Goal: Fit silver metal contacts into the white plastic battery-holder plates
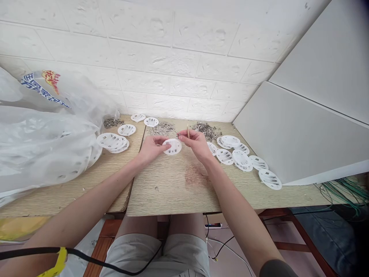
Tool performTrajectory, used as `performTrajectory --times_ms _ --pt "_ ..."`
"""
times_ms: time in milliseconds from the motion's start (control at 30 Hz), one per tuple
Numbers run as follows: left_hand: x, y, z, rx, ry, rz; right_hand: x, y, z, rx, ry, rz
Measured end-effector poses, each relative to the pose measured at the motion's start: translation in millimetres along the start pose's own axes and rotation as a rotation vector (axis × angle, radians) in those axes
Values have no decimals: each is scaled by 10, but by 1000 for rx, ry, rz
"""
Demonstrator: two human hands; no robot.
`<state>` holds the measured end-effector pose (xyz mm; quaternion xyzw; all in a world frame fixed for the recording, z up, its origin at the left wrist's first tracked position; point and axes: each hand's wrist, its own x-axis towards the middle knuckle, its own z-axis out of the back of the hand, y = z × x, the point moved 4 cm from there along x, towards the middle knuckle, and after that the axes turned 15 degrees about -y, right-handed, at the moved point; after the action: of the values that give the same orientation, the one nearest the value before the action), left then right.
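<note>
1. Taking the held white disc (173, 148) as the centre of the clock face, it sits just above the counter (161, 192), tilted a little towards the viewer, with small metal parts on its surface.
2. The left hand (155, 147) comes in from 9 o'clock and grasps the disc's edge, thumb lying over the near face.
3. The right hand (196, 142) reaches in from 3 o'clock, closed around a thin pale stick (188, 132) that points up towards 12. Its fingertips, near the disc's 1 o'clock edge, also seem to pinch a dark bit (178, 135), too small to identify.
4. Small metal pieces lie in three heaps: a middle heap (163, 128) at 11 o'clock, a darker heap (206, 130) at 2, and a far heap (113, 122) at 10.
5. Overlapping discs (242, 158) spread from 3 towards 4 o'clock, beside a pale panel (311, 134).
6. A stack of discs (108, 141) rests at 9 o'clock against a clear plastic bag (49, 150); a single disc (127, 130) lies between 9 and 10, and two more near 10 and 11.
7. A reddish stain (196, 176) marks the wood at 5 o'clock.
8. A white brick-patterned wall (173, 77) stands at 12.
</note>
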<state>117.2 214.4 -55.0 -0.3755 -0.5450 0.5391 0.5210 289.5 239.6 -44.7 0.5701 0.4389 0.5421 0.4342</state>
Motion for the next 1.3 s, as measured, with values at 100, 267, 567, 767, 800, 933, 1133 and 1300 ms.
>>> performTrajectory --times_ms 100,267,567,767,800,933,1133,1300 --pt "-6 -163 79 151 -140 -453 -17 29 -8 50 21 -34" --pt "-89 -268 127 281 -217 -916 -86 67 -95 42 116 -24" --pt "-115 -220 94 308 -171 -1062 -142 93 -138 -120 145 50" --pt "-103 -200 101 320 -178 -1052 -150 121 -147 -263 135 175" --pt "-98 -194 100 322 -177 -1054 -152 123 -150 -289 128 205" --pt "-84 -171 97 299 -169 -1040 -166 112 -170 -327 129 264" --pt "-87 -155 101 278 -179 -948 -181 101 -186 -308 137 251" --pt "-102 -175 87 295 -171 -958 -193 111 -199 -332 148 259"
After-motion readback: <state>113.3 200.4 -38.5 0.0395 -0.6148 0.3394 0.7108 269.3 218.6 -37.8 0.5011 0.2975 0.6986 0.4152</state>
